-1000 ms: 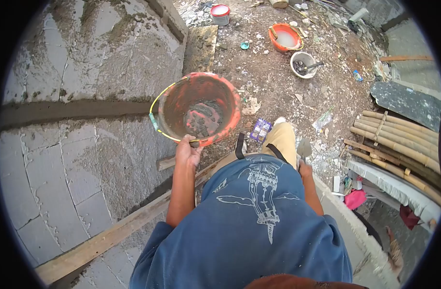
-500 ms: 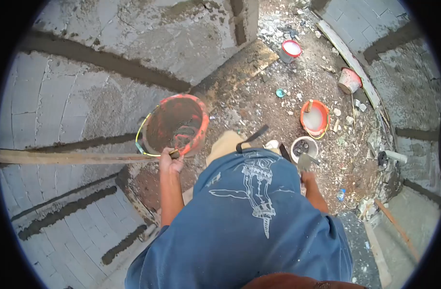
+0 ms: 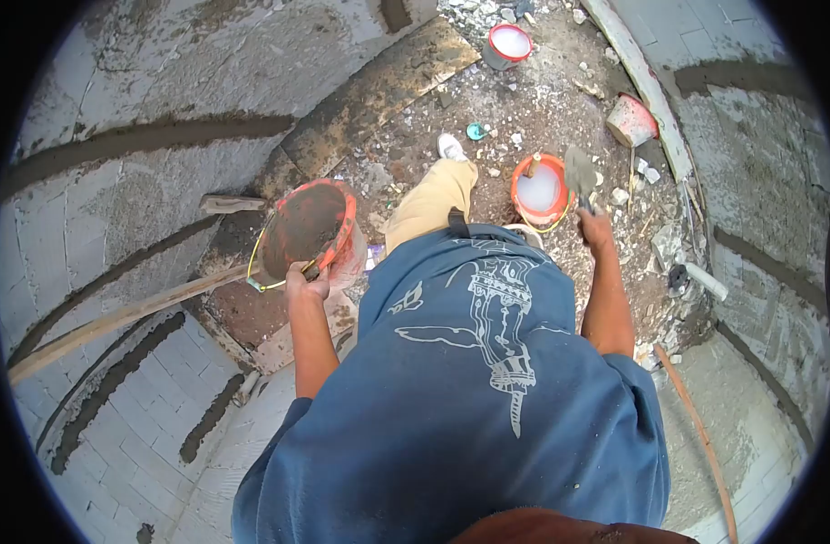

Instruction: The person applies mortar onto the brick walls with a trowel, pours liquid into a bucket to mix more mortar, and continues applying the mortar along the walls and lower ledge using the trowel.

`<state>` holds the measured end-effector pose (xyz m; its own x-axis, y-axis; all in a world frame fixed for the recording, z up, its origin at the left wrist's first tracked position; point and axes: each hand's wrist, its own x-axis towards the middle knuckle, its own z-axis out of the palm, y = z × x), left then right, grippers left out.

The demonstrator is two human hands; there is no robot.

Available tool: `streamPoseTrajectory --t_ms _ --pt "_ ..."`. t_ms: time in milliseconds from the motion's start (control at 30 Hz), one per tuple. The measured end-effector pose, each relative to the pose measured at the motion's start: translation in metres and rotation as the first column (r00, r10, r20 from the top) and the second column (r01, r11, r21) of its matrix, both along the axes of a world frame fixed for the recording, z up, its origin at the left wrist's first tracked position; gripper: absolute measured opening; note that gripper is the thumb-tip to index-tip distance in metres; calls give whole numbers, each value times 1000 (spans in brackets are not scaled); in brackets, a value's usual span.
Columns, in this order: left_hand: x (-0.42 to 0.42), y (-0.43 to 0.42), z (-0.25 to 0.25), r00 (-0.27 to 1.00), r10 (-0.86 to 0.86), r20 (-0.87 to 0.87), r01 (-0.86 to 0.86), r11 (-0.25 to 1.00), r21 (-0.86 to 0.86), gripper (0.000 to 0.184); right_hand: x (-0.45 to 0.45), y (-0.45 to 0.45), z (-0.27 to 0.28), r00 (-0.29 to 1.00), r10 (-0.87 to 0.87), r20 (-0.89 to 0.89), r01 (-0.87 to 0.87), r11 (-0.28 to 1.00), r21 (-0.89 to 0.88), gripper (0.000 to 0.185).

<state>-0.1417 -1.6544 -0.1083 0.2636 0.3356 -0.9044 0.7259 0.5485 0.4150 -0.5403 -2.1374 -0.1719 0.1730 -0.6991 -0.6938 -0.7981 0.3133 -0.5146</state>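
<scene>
My left hand [image 3: 306, 283] is closed at the near rim of a red-orange bucket [image 3: 349, 238] holding grey-brown mortar [image 3: 308, 222]. A small yellow-and-dark piece shows beside its fingers, too unclear to name. The bucket's yellow wire handle hangs down on the left. My right hand [image 3: 596, 227] grips a pointing trowel [image 3: 579, 170], its grey-smeared blade directed away from me. The blade is just right of an orange bucket [image 3: 516, 198] with whitish liquid and a wooden-looking handle [image 3: 533, 165] standing in it.
Rubble and scraps cover the ground [image 3: 415, 163]. Farther off are a red-rimmed bucket [image 3: 505, 62] with white liquid and a tipped pail [image 3: 630, 122]. A wooden pole [image 3: 134, 317] slants in at left. Block walls with mortar-filled grooves [image 3: 161, 136] surround me. A stick [image 3: 700, 426] leans at right.
My right hand has moved up and forward with the trowel, from beside my hip to the orange bucket. A foot has stepped forward. The mortar bucket has shifted slightly left with my left hand.
</scene>
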Motion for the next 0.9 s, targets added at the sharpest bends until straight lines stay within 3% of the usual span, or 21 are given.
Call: streamPoseTrajectory --t_ms 67,100,133,167,200,233,267,300,367,433,467,500,600,633,700,733,767,800,833,867,900 --pt "15 -31 -29 1000 -5 -29 4 1000 -24 24 -7 0 6 998 -57 -6 57 998 24 30" --pt "19 -48 -47 999 -34 -43 33 999 -13 24 -30 -2 -13 993 -56 -108 64 995 73 29" --pt "19 -61 -64 997 -56 -56 56 998 6 25 -30 -2 8 985 100 -143 -105 994 -26 30" --pt "32 -84 -69 996 -80 -48 81 997 14 25 -105 -3 -69 947 166 -276 -199 975 -96 32" --pt "42 -112 -68 995 -101 22 102 992 -80 26 -102 -30 -87 919 234 -318 -256 966 -30 31" --pt "39 -136 -64 988 -119 104 135 977 -167 26 -85 -53 -84 910 267 -318 -273 962 28 30" --pt "44 -165 -51 993 -91 72 105 972 -212 15 -68 -75 -80 899 298 -321 -285 955 88 29" --pt "45 -184 -55 995 -72 70 81 986 -146 4 -46 -99 -77 889 328 -320 -303 944 126 28" --pt "57 -237 -19 988 -97 119 122 967 -223 6 9 -159 -77 875 386 -294 -357 922 150 27" --pt "74 -249 -63 987 -90 135 127 948 -293 7 76 -226 -79 861 433 -268 -406 901 150 26" --pt "80 -269 -54 984 -104 147 146 939 -312 9 115 -263 -80 850 459 -259 -435 889 146 26" --pt "87 -288 -59 985 21 174 54 910 -412 12 155 -297 -79 835 488 -252 -465 873 148 26" --pt "87 -328 -57 983 45 176 42 887 -460 18 254 -387 -79 750 612 -252 -597 790 142 26" --pt "89 -347 -49 968 128 218 -27 910 -413 17 274 -414 -86 698 666 -263 -654 743 143 26" --pt "58 -394 -38 930 293 222 -217 925 -312 15 293 -473 -112 536 782 -317 -785 600 156 27" --pt "40 -415 -28 894 356 273 -242 895 -374 17 301 -508 -130 382 850 -364 -875 459 154 28" --pt "19 -433 -15 855 424 299 -277 860 -428 19 314 -554 -170 65 899 -433 -981 137 137 28" --pt "-3 -452 -8 783 526 333 -326 802 -500 22 329 -593 -196 -312 789 -529 -948 -298 115 29" --pt "-26 -466 -14 717 616 328 -404 750 -524 24 351 -632 -228 -427 672 -605 -875 -476 88 30" --pt "-52 -487 5 679 626 384 -445 767 -463 23 399 -639 -209 -362 695 -622 -881 -473 -16 46" --pt "-82 -490 -21 663 632 402 -497 772 -395 18 433 -668 -205 -135 789 -599 -950 -275 -148 48"
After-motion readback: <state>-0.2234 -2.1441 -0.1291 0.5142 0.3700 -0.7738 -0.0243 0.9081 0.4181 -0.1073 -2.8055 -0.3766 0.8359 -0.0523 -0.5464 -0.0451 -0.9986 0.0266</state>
